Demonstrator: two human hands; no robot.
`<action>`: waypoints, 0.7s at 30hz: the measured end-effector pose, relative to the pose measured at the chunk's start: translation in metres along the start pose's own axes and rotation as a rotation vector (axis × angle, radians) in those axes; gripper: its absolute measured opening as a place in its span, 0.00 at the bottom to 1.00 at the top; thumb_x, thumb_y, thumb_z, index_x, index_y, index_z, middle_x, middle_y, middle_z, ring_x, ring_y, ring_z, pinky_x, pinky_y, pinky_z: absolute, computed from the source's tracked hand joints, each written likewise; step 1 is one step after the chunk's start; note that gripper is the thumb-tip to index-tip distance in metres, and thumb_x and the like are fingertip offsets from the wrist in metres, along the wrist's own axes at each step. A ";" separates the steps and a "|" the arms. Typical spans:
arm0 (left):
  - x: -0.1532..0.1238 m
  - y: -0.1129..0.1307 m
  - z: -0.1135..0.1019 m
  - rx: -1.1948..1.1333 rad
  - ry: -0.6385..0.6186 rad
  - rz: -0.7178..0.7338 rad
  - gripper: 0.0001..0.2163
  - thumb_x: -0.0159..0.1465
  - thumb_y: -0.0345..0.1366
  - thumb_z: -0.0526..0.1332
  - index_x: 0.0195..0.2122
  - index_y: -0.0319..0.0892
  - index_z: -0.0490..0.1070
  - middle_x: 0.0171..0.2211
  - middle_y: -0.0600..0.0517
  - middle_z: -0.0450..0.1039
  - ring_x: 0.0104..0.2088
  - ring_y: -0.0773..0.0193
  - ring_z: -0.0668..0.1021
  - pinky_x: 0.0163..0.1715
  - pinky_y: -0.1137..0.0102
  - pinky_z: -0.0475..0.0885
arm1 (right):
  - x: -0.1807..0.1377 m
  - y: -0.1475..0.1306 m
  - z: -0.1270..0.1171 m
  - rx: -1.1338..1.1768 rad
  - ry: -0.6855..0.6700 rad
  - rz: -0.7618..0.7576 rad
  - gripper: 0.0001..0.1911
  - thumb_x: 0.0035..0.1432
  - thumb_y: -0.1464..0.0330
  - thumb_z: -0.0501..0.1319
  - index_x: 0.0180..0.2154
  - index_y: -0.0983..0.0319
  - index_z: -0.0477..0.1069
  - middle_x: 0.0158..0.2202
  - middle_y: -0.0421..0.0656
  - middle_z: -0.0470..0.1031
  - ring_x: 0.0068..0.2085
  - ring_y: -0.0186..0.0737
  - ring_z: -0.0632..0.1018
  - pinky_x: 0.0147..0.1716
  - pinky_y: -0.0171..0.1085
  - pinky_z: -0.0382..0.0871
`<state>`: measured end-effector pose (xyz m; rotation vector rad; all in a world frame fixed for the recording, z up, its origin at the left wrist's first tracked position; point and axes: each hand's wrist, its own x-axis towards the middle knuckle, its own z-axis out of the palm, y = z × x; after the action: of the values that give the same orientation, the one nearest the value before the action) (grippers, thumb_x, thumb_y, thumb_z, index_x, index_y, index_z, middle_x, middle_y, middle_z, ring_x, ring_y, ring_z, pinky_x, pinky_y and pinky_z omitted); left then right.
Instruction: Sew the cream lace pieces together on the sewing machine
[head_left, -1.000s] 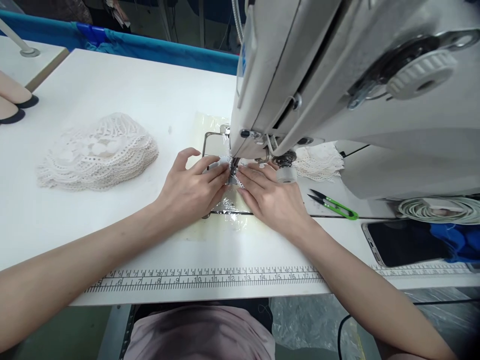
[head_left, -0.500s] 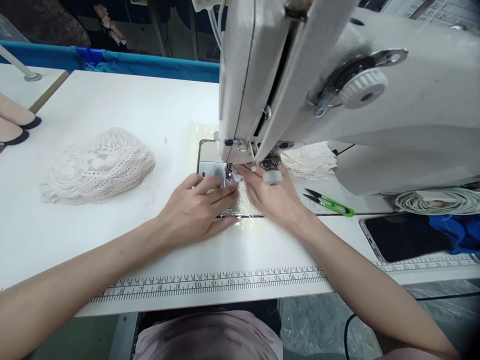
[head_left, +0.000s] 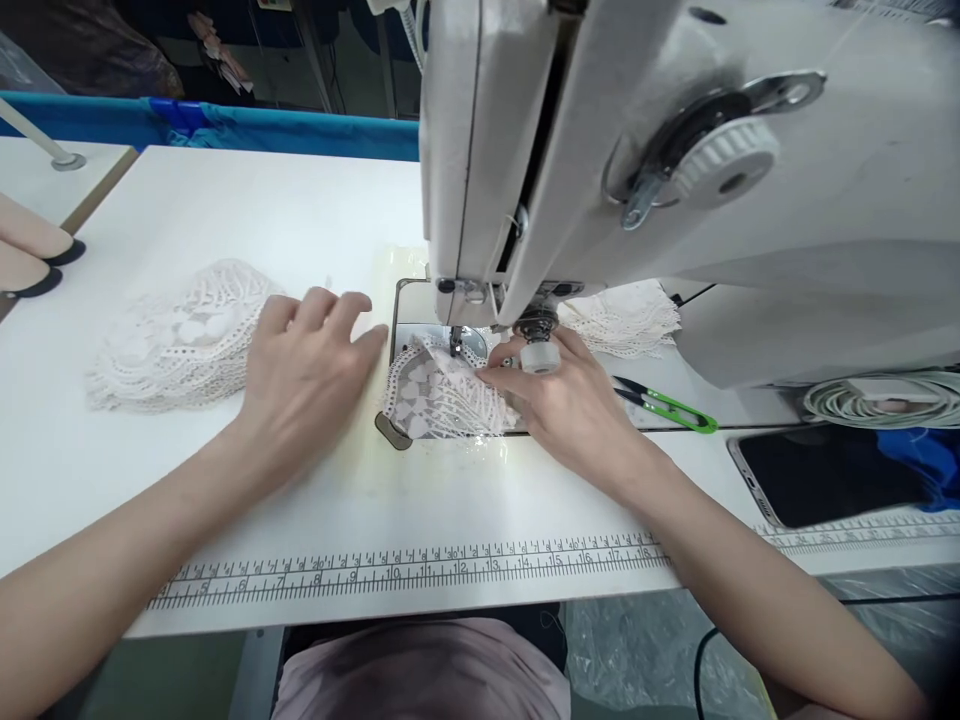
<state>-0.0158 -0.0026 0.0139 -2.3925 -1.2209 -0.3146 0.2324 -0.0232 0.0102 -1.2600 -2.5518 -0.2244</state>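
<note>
A white lace piece (head_left: 442, 395) with a scalloped edge lies under the presser foot (head_left: 456, 341) of the sewing machine (head_left: 600, 150), a corner of it folded over. My right hand (head_left: 577, 410) pinches this lace at its right side between thumb and index finger. To the left, my left hand (head_left: 311, 375) is in the air or just over the table, fingers bent and apart, nothing visible in them. It is at the right side of a lace pile (head_left: 187, 330) and covers part of it. Behind my right hand lies a second stack of lace (head_left: 626, 318).
Green thread snips (head_left: 667, 408) lie right of my right hand. Further right are a phone (head_left: 825, 475), a coil of pale cord (head_left: 885, 398) and blue cloth (head_left: 934, 465). A printed ruler (head_left: 420, 572) runs along the front edge. The machine head overhangs the sewing area.
My left hand has let go of the lace by the needle and moved left to the pile. The lace under the foot now shows more, spread toward the front left. My right hand stays near it.
</note>
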 end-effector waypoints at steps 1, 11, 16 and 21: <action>0.000 0.000 -0.001 -0.030 -0.020 -0.046 0.14 0.71 0.31 0.50 0.47 0.39 0.75 0.47 0.42 0.76 0.38 0.53 0.77 0.31 0.61 0.65 | 0.000 -0.001 -0.001 0.005 -0.011 -0.004 0.24 0.55 0.86 0.53 0.43 0.58 0.78 0.43 0.42 0.78 0.47 0.42 0.74 0.55 0.46 0.64; 0.002 0.010 0.017 -0.250 -0.055 -0.027 0.20 0.73 0.40 0.50 0.63 0.38 0.58 0.59 0.42 0.70 0.63 0.46 0.67 0.64 0.40 0.53 | -0.005 -0.020 0.003 0.013 0.026 -0.092 0.22 0.61 0.83 0.50 0.49 0.64 0.75 0.49 0.43 0.79 0.49 0.42 0.76 0.62 0.50 0.58; 0.003 0.011 0.009 -0.383 0.108 0.152 0.12 0.69 0.31 0.55 0.52 0.40 0.71 0.50 0.48 0.77 0.53 0.57 0.76 0.56 0.58 0.69 | -0.007 -0.028 0.006 0.044 0.069 -0.099 0.20 0.63 0.82 0.50 0.51 0.65 0.73 0.48 0.42 0.80 0.50 0.41 0.76 0.64 0.50 0.56; -0.003 0.023 0.011 -0.369 0.103 0.256 0.13 0.68 0.37 0.59 0.49 0.37 0.74 0.44 0.45 0.77 0.46 0.55 0.78 0.49 0.60 0.73 | -0.006 -0.025 0.008 0.009 0.087 -0.088 0.19 0.62 0.82 0.50 0.46 0.63 0.75 0.49 0.42 0.80 0.49 0.41 0.77 0.63 0.50 0.59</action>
<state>0.0007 -0.0115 -0.0035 -2.7667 -0.8547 -0.6181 0.2149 -0.0407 0.0001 -1.1108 -2.5333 -0.2799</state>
